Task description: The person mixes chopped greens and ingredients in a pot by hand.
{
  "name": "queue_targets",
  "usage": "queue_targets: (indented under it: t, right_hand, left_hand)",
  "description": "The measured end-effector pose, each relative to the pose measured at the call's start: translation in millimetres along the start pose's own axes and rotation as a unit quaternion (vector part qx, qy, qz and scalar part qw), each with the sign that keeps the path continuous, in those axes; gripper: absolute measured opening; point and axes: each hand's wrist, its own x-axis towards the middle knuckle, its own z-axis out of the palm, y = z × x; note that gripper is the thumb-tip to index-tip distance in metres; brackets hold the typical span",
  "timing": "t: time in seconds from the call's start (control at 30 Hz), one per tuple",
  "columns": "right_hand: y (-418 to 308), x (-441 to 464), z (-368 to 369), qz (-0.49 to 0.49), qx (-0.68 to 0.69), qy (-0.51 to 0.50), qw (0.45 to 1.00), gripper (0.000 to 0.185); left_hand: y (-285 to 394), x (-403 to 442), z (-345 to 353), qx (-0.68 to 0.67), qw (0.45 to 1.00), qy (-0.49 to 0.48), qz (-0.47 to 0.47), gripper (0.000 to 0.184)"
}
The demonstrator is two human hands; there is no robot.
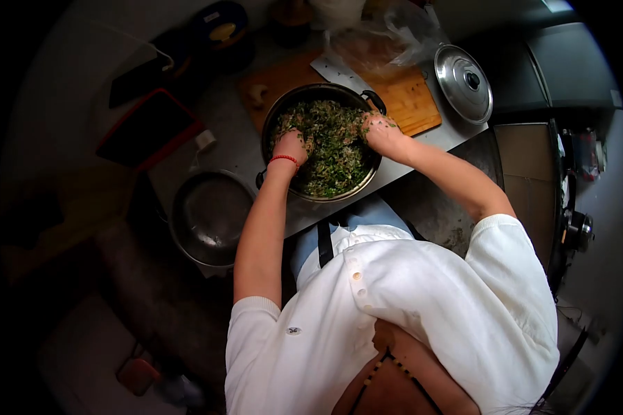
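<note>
A deep, dark-rimmed pot (320, 200) with two black handles holds a mixture of chopped greens (332, 155) with paler bits through it. Inside the left part of the pot is my left hand (291, 144), a red bead bracelet at its wrist; its fingers curl down into the mixture and their tips are hidden. My right hand (383, 134) is at the pot's right rim, fingers curled inward over the greens. Green scraps cling to its fingers and back. Both hands appear closed on some of the mixture.
Behind the pot lies a wooden cutting board (417, 104), with a clear plastic bag (387, 41) beyond. A metal lid (464, 84) rests at the right. To the left are an empty metal pan (211, 218) and a red-edged tray-like object (149, 130).
</note>
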Motion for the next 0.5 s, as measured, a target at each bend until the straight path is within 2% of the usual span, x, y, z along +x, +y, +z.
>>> queue_targets:
  t: [0.03,0.13,0.17,0.2,0.27,0.3,0.33,0.4,0.43,0.47,0.5]
  right_hand:
    - [-3.2,-10.5,-1.7,-0.036,0.038,0.037,0.998,0.014]
    - [-32.0,-15.7,0.9,0.013,0.019,-0.178,0.984,0.013]
    - [-45.3,-13.8,3.3,0.068,0.031,-0.216,0.974,0.013]
    - [-54.4,-16.6,13.7,0.071,0.045,-0.220,0.972,0.012]
    - [-60.9,-14.4,11.9,0.151,0.110,-0.247,0.951,0.012]
    - [-61.3,-16.1,1.5,0.195,0.172,-0.167,0.951,0.011]
    - [-50.9,-16.2,10.9,0.161,0.197,-0.121,0.959,0.010]
    - [-33.4,-18.2,33.4,0.098,0.252,-0.028,0.962,0.010]
    - [-30.4,-18.1,35.8,0.186,0.396,-0.067,0.897,0.011]
    - [-31.6,-18.4,40.2,0.322,0.617,-0.007,0.718,0.015]
    - [-33.2,-5.4,46.4,0.414,0.673,0.036,0.612,0.016]
  left_hand:
    - [1.6,-0.2,-2.3,0.000,1.000,-0.003,-0.011,0.024]
    - [-7.4,7.3,5.6,0.007,1.000,0.001,0.013,0.022]
    - [-7.5,3.7,5.0,0.002,1.000,-0.004,0.021,0.021]
    - [-5.4,-0.9,-0.5,-0.003,1.000,-0.006,0.029,0.020]
    - [-3.1,-11.5,-11.5,-0.045,0.998,0.004,0.042,0.018]
    - [-3.3,-20.1,-15.8,-0.079,0.996,0.014,0.046,0.018]
    - [-4.1,-22.4,-20.4,-0.112,0.992,0.025,0.051,0.017]
    - [-14.0,-18.7,-4.8,-0.154,0.988,0.011,-0.002,0.016]
    - [-16.7,-24.7,1.9,-0.262,0.964,0.051,-0.004,0.019]
    - [-27.7,-14.6,10.8,-0.594,0.802,-0.056,0.026,0.022]
    - [-49.2,5.1,31.9,-0.838,0.521,-0.154,0.051,0.026]
